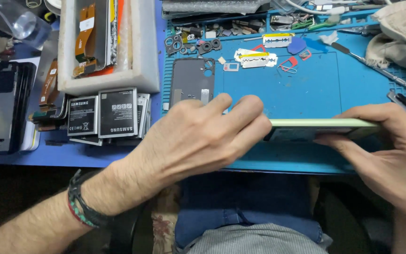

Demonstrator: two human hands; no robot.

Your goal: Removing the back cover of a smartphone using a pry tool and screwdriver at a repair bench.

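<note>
1. Head view: the left hand [203,136] comes in from the lower left, forearm slanting up across the worktop's front edge, a braided wristband [83,207] on the wrist. Its knuckles face up and the fingers are curled tight over the left end of a pale green phone [323,124], pinching it.
2. The phone is held on edge, lying lengthwise just above the front edge of the blue repair mat [316,89], its thin side facing the camera.
3. The right hand [391,150] enters from the lower right, palm turned inward. Its fingers stretch flat along the phone's right end, thumb underneath, gripping it between them.
4. On the mat behind the left hand lies a dark grey phone back cover [191,80]. Razor blades [254,59] sit near the mat's far edge.
5. Left of the mat, near the worktop's front edge, stands a row of phone batteries [106,113], and behind them a white tray [144,47] of flex cables.
6. A beige cloth [398,33] fills the far right corner.
</note>
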